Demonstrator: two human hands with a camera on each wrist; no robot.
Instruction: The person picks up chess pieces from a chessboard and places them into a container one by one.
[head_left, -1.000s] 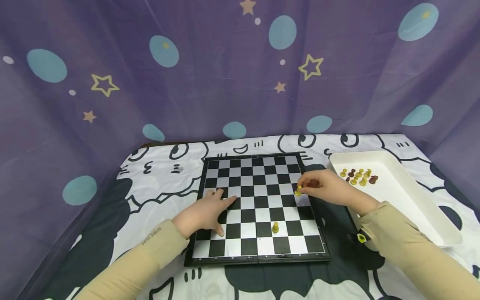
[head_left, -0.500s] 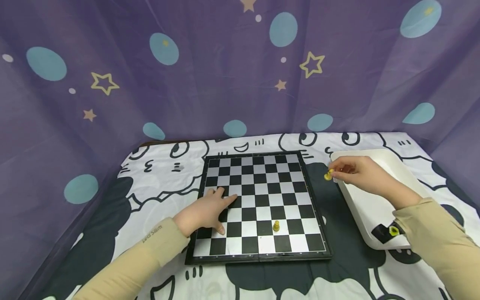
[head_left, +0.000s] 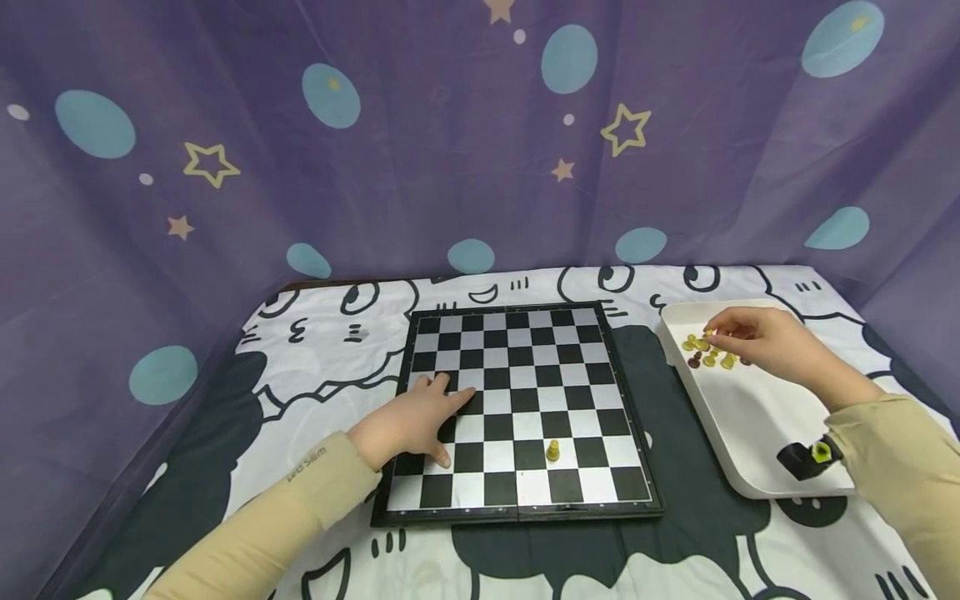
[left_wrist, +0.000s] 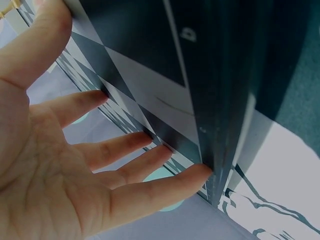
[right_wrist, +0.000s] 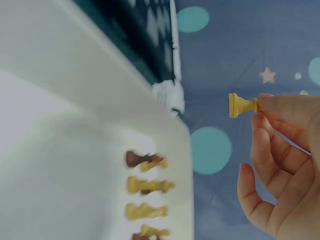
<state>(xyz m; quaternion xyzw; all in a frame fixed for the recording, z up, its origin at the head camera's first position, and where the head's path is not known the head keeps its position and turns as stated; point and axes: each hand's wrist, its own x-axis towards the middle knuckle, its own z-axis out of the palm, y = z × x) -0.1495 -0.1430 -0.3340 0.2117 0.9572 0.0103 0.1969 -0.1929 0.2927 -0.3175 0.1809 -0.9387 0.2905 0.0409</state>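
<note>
A black-and-white chessboard lies on the patterned cloth. On its left side rests my left hand, fingers spread and fingertips on the squares and border, as the left wrist view also shows. One yellow chess piece stands upright near the board's front. Over the far end of the white tray is my right hand. Its thumb and index finger pinch a small yellow chess piece by the top; its head is hidden by the fingertips. Below it, several yellow and dark red pieces stand in the tray.
The white tray with raised walls stands right of the chessboard, a strip of dark cloth between them. A purple curtain hangs behind the table. A black wrist device sits at the right sleeve's cuff.
My right hand has carried the pinched yellow chess piece from the chessboard's right edge rightward to above the tray. My left hand stays in place.
</note>
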